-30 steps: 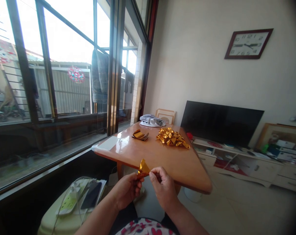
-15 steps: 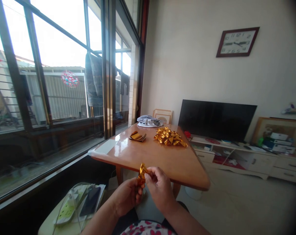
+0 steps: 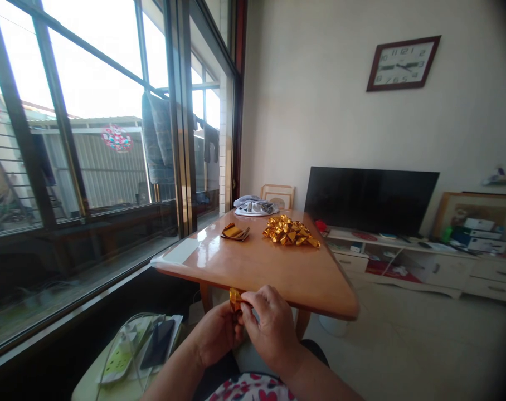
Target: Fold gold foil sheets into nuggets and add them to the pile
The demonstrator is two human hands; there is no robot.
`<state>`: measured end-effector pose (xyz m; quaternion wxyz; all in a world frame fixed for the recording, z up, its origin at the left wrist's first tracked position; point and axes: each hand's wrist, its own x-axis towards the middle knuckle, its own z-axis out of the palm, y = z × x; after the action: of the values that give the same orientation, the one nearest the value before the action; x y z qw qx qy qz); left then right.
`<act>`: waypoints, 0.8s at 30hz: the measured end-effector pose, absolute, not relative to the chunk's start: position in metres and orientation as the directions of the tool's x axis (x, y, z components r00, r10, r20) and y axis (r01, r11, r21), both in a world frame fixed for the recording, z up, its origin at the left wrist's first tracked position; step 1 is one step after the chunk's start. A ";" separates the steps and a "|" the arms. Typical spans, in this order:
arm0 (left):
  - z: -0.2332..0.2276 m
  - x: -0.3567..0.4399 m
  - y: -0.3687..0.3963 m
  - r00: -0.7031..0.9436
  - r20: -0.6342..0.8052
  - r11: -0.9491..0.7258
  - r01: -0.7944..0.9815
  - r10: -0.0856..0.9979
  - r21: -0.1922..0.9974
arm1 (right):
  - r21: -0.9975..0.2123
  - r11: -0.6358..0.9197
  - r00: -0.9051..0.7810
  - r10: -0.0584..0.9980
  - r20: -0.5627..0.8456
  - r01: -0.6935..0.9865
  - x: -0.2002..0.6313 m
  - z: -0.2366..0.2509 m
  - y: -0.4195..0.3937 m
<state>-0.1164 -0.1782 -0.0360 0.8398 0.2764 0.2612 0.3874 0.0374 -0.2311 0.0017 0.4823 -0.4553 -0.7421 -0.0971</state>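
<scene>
Here, a small piece of shiny gold paper point(image 3: 235, 299), creased and glinting like foil, sits between two bare hands just in front of the near edge of the table point(image 3: 273, 273). The left hand point(image 3: 218, 333) has its fingers curled, gripping the lower part of the piece; the right hand point(image 3: 267, 326) pinches its right side between thumb and bent forefinger. The tabletop is smooth, glossy orange-brown, with rounded corners and a bright window reflection on its left side. On it, toward the right, lies a loose heap point(image 3: 290, 231) of crinkled gold shapes, many-sided and sharp-edged. Left of the heap, well apart, rests a short stack of flat gold sheets point(image 3: 235, 231), slightly curled on top. A thin, pale rectangular sheet point(image 3: 181, 252) lies by the left edge, and soft, rumpled white-and-grey cloth point(image 3: 255, 207) is bunched at the far end. Below, on the left, a smooth, pale yellow-green stool point(image 3: 86, 381) bears a power strip point(image 3: 117, 359) and a flat, dark phone point(image 3: 158, 343).
</scene>
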 end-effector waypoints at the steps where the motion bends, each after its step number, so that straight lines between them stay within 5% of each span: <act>1: -0.035 -0.116 -0.179 0.541 -0.215 0.522 -0.516 0.813 0.679 | -0.297 0.565 -0.124 0.588 0.799 0.769 0.036 0.001 -0.232; 8: -0.021 -0.122 -0.179 0.441 0.028 0.244 -0.548 0.897 0.800 | -0.463 0.641 -0.109 0.648 0.754 0.612 0.033 0.004 -0.238; 14: -0.012 -0.129 -0.177 0.368 0.019 0.219 -0.592 0.929 0.775 | -0.703 0.614 -0.021 0.758 0.652 0.358 0.030 0.003 -0.239; 19: -0.010 -0.132 -0.175 0.364 0.067 0.185 -0.613 0.929 0.768 | -0.911 0.412 0.033 0.911 0.412 -0.017 0.028 -0.004 -0.232; 24: -0.005 -0.134 -0.177 0.351 0.107 0.132 -0.590 0.930 0.796 | -0.960 0.152 -0.094 0.980 0.178 -0.234 0.029 -0.007 -0.230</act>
<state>-0.1335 -0.1771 -0.0048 0.7208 0.3951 0.2151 0.5273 0.0288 -0.2304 -0.0065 0.5641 -0.3673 -0.5076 0.5378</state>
